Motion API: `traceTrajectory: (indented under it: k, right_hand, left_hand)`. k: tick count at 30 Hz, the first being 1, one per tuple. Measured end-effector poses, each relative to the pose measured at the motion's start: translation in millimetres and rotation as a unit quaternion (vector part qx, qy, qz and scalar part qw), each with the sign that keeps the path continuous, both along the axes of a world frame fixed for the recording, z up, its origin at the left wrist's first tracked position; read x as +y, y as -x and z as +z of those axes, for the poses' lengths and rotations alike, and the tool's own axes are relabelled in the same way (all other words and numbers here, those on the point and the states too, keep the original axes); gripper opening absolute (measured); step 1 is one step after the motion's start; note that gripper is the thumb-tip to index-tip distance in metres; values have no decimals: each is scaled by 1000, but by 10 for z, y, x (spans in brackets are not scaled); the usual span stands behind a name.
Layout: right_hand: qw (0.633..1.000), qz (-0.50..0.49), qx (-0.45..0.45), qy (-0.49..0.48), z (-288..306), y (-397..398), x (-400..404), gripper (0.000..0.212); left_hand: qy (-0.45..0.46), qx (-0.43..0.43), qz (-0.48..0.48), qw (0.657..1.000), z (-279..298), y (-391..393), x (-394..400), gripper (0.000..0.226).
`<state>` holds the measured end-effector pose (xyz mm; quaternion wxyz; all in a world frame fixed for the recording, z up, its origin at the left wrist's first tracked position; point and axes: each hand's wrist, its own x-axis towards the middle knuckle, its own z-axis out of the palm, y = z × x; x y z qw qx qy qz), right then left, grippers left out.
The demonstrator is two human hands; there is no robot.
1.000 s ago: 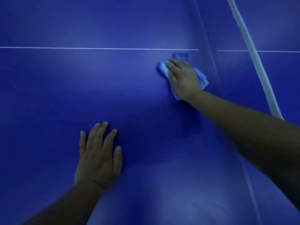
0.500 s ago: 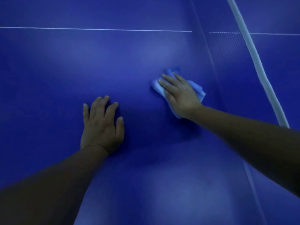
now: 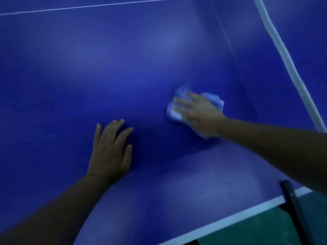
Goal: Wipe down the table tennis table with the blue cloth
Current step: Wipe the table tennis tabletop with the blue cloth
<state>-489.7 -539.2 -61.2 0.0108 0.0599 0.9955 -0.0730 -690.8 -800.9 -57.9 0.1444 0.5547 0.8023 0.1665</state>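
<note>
Table tennis table, a big flat dark-blue board with white lines (image 3: 123,71), takes up nearly the whole view, and the crumpled light-blue cloth (image 3: 215,99) sits on it right of the middle, not far from the net's white top band (image 3: 283,55) running along the right side.

Right hand (image 3: 200,114) lies flat on top of the cloth, fingers stretched out and spread, pressing it into the surface rather than gripping it. It's blurry there, so I can't tell if the thumb is tucking any fabric. Left hand (image 3: 110,152) is palm down on bare table nearer the camera and to the left, fingers straight, holding nothing, looks like it's just propping the body.

Handling-wise, my guess: the cloth is light, soft and floppy, bunches up easily, so nothing to break. The tabletop looks smooth and a bit glossy, so the rag should glide with little effort but could slip out from under a flat palm. I'd keep the palm over the middle of the wad with fingers covering the leading edge, or pinch a fold with the thumb if it starts creeping out. The white-edged near side (image 3: 230,220) sits at bottom right.
</note>
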Motion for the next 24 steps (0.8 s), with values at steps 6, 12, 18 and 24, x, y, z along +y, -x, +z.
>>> traceTrajectory:
  k: [6,12,18,24]
  right_hand:
    - [994,-94,42,32,-48,427,-992,46]
    - [995,43,-72,52,3,-1102,-1639,46]
    - [904,-427,-22,-18,24,-536,-983,50]
    - [958,-280,-7,65,-6,0,-2401,48]
  left_hand:
    - [11,17,31,999,-33,-90,-385,55]
    - [4,26,2,1000,-93,-108,-404,53]
    - [-8,4,4,1000,-123,-83,-415,51]
    - [-16,7,1,1000,-132,-65,-445,50]
